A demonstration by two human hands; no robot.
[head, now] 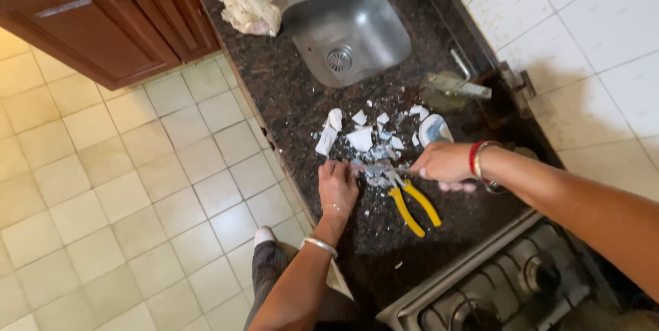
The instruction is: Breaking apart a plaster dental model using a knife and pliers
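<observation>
Right now the left hand lies curled on the dark granite counter, and the right hand is closed over small white shards; yellow-handled pliers lie just beneath, the steel sink and crumpled rag beyond, stove burners near

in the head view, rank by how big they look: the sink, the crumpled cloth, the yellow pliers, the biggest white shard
1. sink
2. cloth, though it lies farther from the camera than the pliers
3. pliers, partly hidden under the right hand
4. shard, plainly the smallest
</observation>
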